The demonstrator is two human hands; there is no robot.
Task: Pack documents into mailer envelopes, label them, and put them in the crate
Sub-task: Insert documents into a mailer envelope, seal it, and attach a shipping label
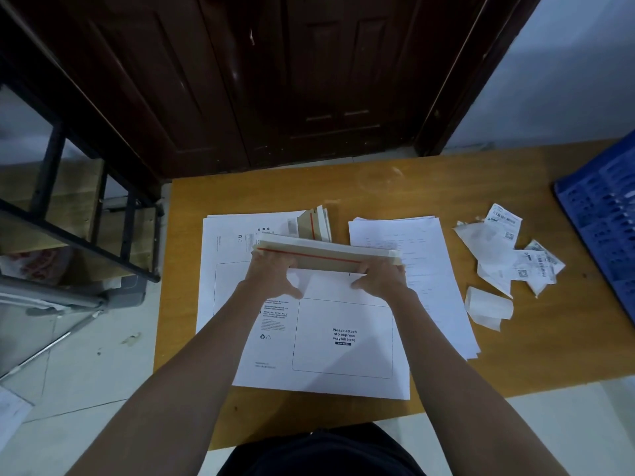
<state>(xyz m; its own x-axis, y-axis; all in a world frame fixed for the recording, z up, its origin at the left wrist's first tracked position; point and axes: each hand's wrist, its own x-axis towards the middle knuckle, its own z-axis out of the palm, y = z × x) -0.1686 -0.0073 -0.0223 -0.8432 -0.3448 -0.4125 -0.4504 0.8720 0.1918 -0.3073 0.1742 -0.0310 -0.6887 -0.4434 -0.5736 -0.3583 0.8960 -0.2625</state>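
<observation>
- Envelope [323,338] flat on tabletop [446,180], printed side up, waybill box near its middle; lies partly over a stack of envelopes [223,242]
- Left hand [271,278] and right hand [381,278] both at the flap [326,257], fingers curled over the fold, thumbs on the white face below; red strip showing
- Step, as I judge it: closing the flap. Keep both ends level, fold square, press outward from centre so the seal holds
- Documents [405,255] stacked just right of the envelope
- Labels [508,255] and scraps further right; blue crate [604,214] at far right edge
</observation>
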